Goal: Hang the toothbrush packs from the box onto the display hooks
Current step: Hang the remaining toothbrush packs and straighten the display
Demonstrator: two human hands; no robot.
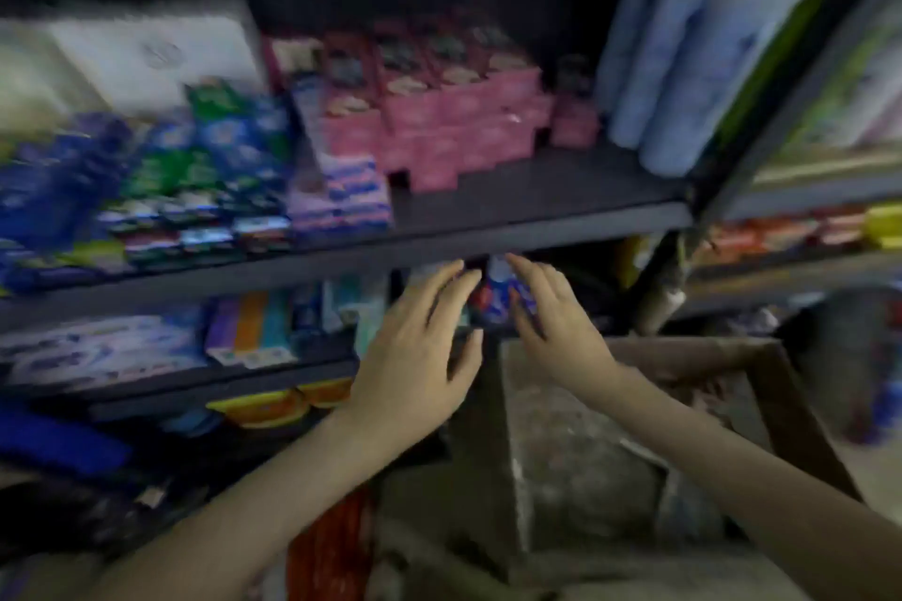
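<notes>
The head view is blurred by motion. Both my hands reach under the dark shelf edge (488, 239). Between them is a blue, white and red toothbrush pack (495, 295), upright, its top hidden behind the shelf edge. My left hand (420, 356) lies beside the pack's left side with fingers straight. My right hand (551, 317) is at the pack's right side; whether its thumb pinches the pack I cannot tell. No hook is visible. The brown cardboard box (781, 386) stands open below my right arm.
Pink cartons (454, 122) and blue and green packs (205, 161) fill the upper shelf. Tall blue packages (683, 54) stand at its right. Boxed goods (254, 327) sit on the lower shelf at left. A second shelf unit (805, 190) adjoins on the right.
</notes>
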